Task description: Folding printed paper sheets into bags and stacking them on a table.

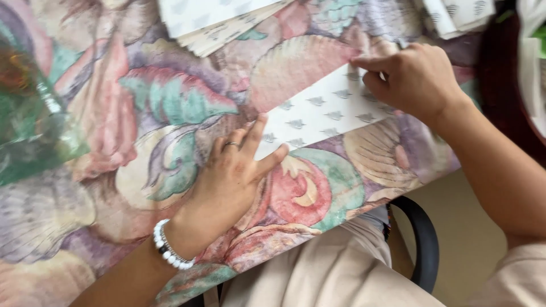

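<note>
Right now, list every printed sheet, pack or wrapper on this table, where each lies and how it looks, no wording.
Patterned sheet: table's near edge, under left hand and right hand; white, long, rows of small grey marks.
Sheet stack: top centre, white, fanned, same grey marks.
Second stack: top right corner, white, partly cut off.
Clear green wrapper: left edge, crinkled, blurred.

A flowered tablecloth [170, 102] covered the table. A stack of patterned sheets [216, 23] lay at the far edge, another pile [455, 14] at the far right. Crinkled plastic wrap [28, 131] sat left; a black chair arm [424, 239] showed near right
</note>
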